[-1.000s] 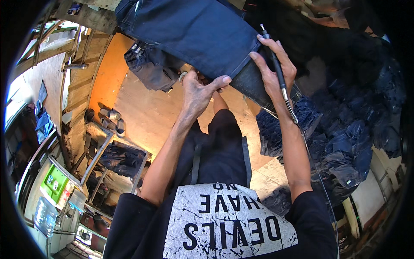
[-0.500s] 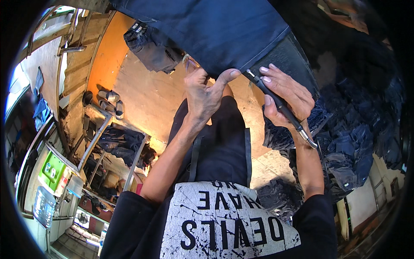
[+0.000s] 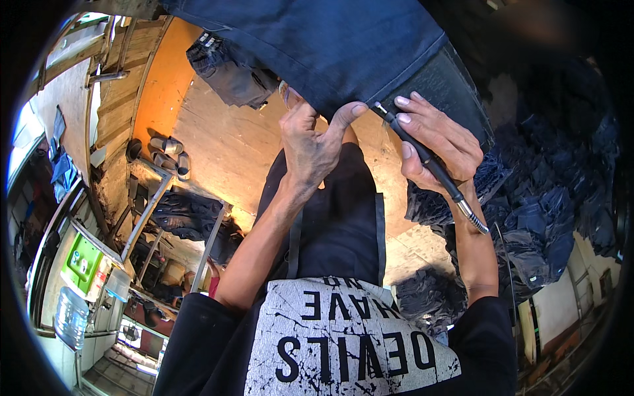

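Note:
A dark blue garment (image 3: 310, 46), perhaps a trouser leg, lies stretched over a flat black board (image 3: 439, 86) with its lower edge toward me. My left hand (image 3: 312, 135) grips that edge, thumb on top and the other fingers curled underneath, partly hidden. Held like a pen in my right hand (image 3: 444, 142) is a black pen-shaped rotary tool (image 3: 422, 153) with a metal spring at its rear end. Its narrow tip is at the garment's edge, just right of my left thumb; whether it touches the cloth I cannot tell.
Heaps of dark garments (image 3: 538, 218) lie to the right, and another dark bundle (image 3: 228, 69) is beyond my left hand. Sandals (image 3: 168, 155) stand on the floor at left. A metal-framed rack (image 3: 208, 247) holds dark clothes. Farther left are a green basin (image 3: 81, 263) and a clear water bottle (image 3: 70, 317).
The rotary tool's tip has shifted slightly up and left along the garment's edge, and my right fingers moved a little with it. My left hand keeps nearly the same grip.

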`<state>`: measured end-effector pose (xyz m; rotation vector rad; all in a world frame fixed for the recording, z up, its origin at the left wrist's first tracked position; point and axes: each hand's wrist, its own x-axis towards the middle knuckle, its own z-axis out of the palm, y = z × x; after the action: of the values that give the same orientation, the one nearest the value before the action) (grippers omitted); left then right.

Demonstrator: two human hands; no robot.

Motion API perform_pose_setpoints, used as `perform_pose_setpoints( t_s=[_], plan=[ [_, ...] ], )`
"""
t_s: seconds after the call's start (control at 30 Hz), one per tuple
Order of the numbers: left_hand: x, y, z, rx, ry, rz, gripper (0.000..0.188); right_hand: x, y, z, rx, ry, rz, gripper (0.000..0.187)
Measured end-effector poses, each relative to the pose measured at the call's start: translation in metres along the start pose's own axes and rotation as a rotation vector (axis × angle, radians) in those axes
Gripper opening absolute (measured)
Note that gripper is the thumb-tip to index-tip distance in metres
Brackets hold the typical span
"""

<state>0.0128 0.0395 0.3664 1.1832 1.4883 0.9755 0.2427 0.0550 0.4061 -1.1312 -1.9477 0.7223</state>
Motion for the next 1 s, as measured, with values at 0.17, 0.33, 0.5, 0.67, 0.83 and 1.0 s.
perform_pose_setpoints(
  t_s=[0.17,0.33,0.5,0.67,0.83,1.0],
  plan=[
    [-0.0014,0.0032,-0.0014,0.001,-0.015,-0.016,0.022,-0.0007,0.0009,-0.001,-0.014,0.011,0.011,0.027],
    [-0.0007,0.0015,-0.0015,0.002,-0.018,-0.042,0.024,-0.0007,0.0011,-0.0009,-0.035,0.034,0.018,0.027],
    [-0.0008,-0.0005,-0.0015,-0.001,-0.018,-0.021,0.024,-0.0001,0.0006,-0.001,-0.058,0.066,0.037,0.028],
    [-0.0021,0.0005,-0.0022,0.027,-0.023,-0.029,0.024,-0.0005,0.0017,-0.0009,-0.068,0.09,0.043,0.029],
    [-0.001,-0.0011,-0.0012,-0.001,-0.017,-0.047,0.025,-0.0022,0.0042,-0.0006,-0.076,0.115,0.05,0.033],
    [-0.0046,0.0004,-0.0024,0.013,-0.028,-0.036,0.025,-0.0033,0.0039,-0.002,-0.087,0.132,0.053,0.032]
  ],
)
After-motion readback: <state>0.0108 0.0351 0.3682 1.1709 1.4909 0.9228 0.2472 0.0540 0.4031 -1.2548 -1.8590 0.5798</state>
